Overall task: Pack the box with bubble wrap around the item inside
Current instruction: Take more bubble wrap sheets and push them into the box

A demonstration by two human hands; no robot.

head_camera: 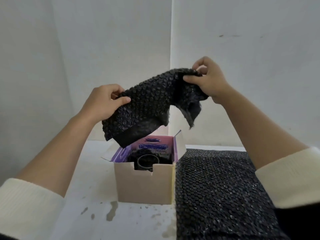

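An open cardboard box [144,184] with a purple printed inner lining stands on the white table. Inside it sits a dark round item [146,161] with some black wrap around it. Above the box hangs a piece of black bubble wrap [149,104], stretched between both hands. My left hand [103,101] pinches its lower left edge. Higher up, my right hand [207,80] pinches its upper right corner. The sheet's lower edge droops just over the box's back flap.
A large sheet of black bubble wrap [220,191] lies flat on the table right of the box, touching its side. White walls stand close behind. Stains mark the table [97,210] in front of the box.
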